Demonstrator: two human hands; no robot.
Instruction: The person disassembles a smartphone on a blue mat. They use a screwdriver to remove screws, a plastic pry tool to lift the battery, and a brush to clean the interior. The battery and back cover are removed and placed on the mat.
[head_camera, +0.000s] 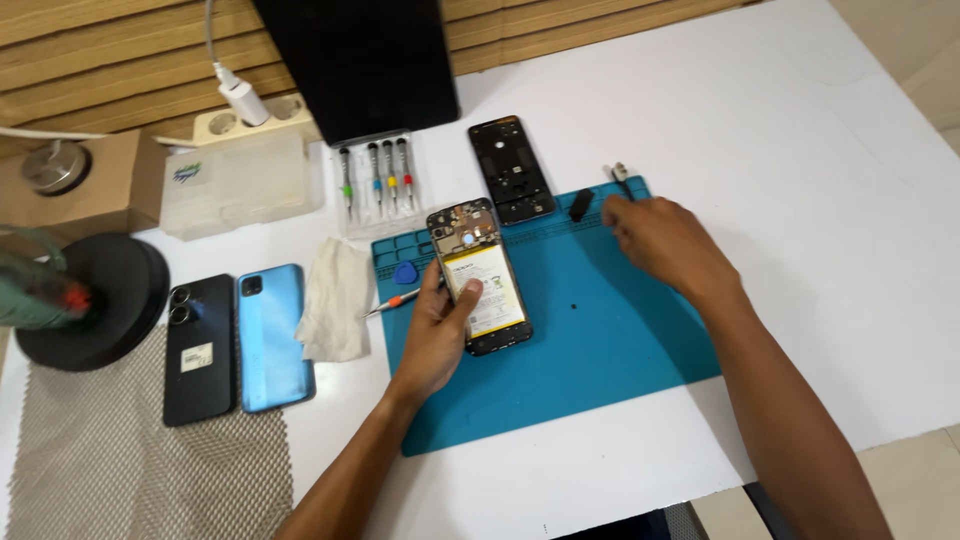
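Observation:
My left hand (440, 325) grips an opened phone (480, 270) with its back cover off, so the battery and circuit board show; it is held tilted over the blue work mat (600, 340). My right hand (660, 240) rests at the mat's far right edge, its fingers on or around a pair of tweezers (620, 178); the blur hides whether they grip it. A small black part (580, 204) lies just left of that hand. A black inner phone frame (512, 168) sits beyond the mat. A red-handled screwdriver (395, 300) and a blue pick (405, 272) lie by my left hand.
A clear case with several screwdrivers (375, 180) stands behind the mat. A white cloth (335, 298), a blue phone (270, 338) and a black phone (198, 350) lie to the left. A black round base (100, 300), mesh pad (130, 460), power strip (250, 115) and dark screen (360, 60) surround them.

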